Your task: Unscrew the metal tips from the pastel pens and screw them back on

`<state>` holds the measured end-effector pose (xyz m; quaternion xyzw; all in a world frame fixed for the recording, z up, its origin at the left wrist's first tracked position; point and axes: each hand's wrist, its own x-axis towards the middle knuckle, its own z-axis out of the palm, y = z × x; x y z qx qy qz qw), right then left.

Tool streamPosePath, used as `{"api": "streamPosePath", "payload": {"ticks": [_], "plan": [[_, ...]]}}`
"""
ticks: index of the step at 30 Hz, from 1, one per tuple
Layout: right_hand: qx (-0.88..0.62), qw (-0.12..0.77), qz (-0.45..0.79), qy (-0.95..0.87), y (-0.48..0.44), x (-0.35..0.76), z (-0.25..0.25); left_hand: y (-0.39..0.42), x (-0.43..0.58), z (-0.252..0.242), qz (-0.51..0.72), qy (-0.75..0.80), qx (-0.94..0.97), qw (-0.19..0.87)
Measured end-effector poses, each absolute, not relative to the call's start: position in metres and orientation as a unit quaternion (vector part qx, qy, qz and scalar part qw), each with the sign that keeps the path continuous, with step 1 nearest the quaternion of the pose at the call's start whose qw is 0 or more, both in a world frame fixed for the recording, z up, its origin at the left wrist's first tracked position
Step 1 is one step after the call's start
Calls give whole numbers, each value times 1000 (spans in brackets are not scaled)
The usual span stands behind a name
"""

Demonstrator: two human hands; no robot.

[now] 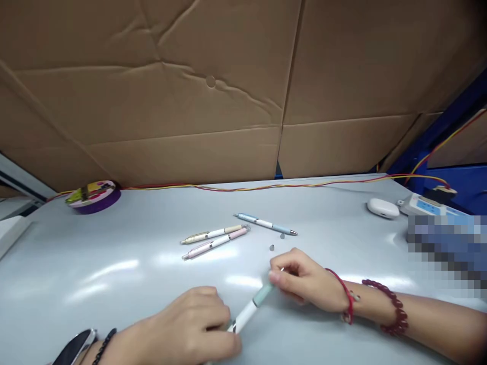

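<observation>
My left hand [190, 324] fingers closed on green pen [249, 309] barrel; right hand [304, 279] fingers pinch its tip end; three pens [228, 234] lie apart on bench [114, 263]

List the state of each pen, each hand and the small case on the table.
green pen: held at both ends, tilted
left hand: closed on it
right hand: pinching its tip
blue pen: lying flat
cream pen, pink pen: lying side by side
white case: shut
</observation>
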<state>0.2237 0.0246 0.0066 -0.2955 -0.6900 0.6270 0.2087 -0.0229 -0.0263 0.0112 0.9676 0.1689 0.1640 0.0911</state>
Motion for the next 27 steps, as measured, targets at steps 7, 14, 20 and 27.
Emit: {"api": "streamPosePath", "payload": {"ticks": [7, 14, 20, 27], "plan": [[-269, 171, 650, -690, 22, 222, 7, -26, -22, 12, 117, 123, 985, 34], [-274, 153, 635, -706, 24, 224, 5, -28, -24, 10, 162, 126, 979, 17], [-265, 149, 596, -743, 24, 226, 6, -27, -25, 8, 155, 119, 980, 29], [-233, 170, 534, -795, 24, 223, 3, -34, -27, 14, 161, 131, 977, 48]]}}
